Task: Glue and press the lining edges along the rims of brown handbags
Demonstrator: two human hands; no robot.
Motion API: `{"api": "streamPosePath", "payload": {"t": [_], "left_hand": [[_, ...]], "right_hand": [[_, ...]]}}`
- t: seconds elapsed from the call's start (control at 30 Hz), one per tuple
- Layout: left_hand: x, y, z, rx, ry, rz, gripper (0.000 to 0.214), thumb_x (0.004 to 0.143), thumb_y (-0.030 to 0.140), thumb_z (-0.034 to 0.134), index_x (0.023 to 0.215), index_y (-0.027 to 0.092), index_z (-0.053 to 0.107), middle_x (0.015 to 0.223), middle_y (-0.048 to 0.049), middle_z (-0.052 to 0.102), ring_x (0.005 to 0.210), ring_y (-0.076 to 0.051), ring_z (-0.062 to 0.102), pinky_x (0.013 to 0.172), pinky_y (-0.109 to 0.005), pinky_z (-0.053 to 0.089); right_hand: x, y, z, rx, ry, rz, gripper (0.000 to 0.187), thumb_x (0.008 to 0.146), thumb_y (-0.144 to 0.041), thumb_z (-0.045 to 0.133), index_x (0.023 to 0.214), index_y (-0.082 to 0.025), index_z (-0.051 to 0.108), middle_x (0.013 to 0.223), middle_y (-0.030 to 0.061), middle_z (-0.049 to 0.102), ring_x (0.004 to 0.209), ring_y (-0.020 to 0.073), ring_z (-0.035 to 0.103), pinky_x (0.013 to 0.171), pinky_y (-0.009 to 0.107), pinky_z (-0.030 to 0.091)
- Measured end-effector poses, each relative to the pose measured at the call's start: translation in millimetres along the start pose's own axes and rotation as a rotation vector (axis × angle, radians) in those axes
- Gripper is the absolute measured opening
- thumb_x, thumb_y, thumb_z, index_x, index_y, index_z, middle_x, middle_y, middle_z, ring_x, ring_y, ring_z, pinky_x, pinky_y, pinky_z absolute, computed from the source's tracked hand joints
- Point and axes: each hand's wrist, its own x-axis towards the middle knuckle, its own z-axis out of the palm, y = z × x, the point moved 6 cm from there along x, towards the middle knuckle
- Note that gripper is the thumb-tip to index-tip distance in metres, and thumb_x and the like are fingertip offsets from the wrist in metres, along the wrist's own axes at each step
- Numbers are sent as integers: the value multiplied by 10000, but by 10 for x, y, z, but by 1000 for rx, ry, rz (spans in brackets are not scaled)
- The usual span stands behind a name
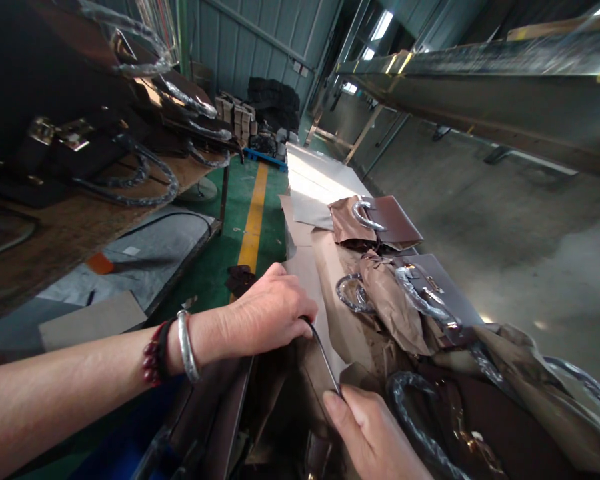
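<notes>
Left hand [273, 310], right hand [367, 427]: fingers pinch 1 thin, curved dark cord [325, 353] | right: at least 3 bags [401, 220], crinkled brown paper [393, 303]

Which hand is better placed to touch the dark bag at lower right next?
Probably the right hand: it is nearer the dark bag, while the left hand is farther away. Both hold the thin dark strip, so the right would likely need to let go first.
</notes>
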Motion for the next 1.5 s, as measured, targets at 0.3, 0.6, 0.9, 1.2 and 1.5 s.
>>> {"api": "streamPosePath", "payload": {"t": [0.3, 0.6, 0.9, 1.2, 1.5], "left_hand": [[24, 8, 23, -27, -10, 20, 68, 782, 231, 643, 757, 219, 705, 711, -12, 671, 820, -180, 568, 815, -352, 299], [59, -2, 66, -43, -32, 22, 77, 768, 172, 629, 747, 198, 699, 718, -16, 667, 821, -185, 576, 825, -345, 310], [29, -143, -22, 44, -87, 18, 63, 769, 253, 656, 810, 225, 694, 794, -12, 687, 930, -230, 531, 824, -380, 260], [103, -212, -2, -86, -155, -67, 43, 749, 240, 655, 764, 218, 689, 766, 1, 676, 861, -201, 583, 833, -367, 267], [-55, -213, -9, -60, 25, -23, 149, 728, 139, 655, 838, 163, 557, 945, -32, 600, 904, -196, 539, 833, -349, 364]], "right_hand": [[95, 86, -3, 435, -107, -23, 507, 845, -597, 463, 1009, -139, 607, 876, 30, 646, 861, 219, 578, 724, 237, 437], [453, -133, -98, 354, -10, -43, 356, 915, -439, 410, 722, -160, 518, 688, -17, 501, 671, 132, 479, 595, 206, 365], [544, -102, -24, 313, -1, -9, 383, 921, -452, 346, 645, -187, 370, 615, -49, 283, 577, 94, 277, 490, 211, 232], [543, -101, -28, 234, 47, -22, 397, 909, -470, 356, 634, -184, 376, 599, -49, 279, 571, 97, 280, 491, 210, 233], [582, -38, -26, 276, 54, 29, 399, 890, -489, 349, 646, -179, 404, 604, -42, 288, 577, 105, 297, 505, 221, 244]]}}
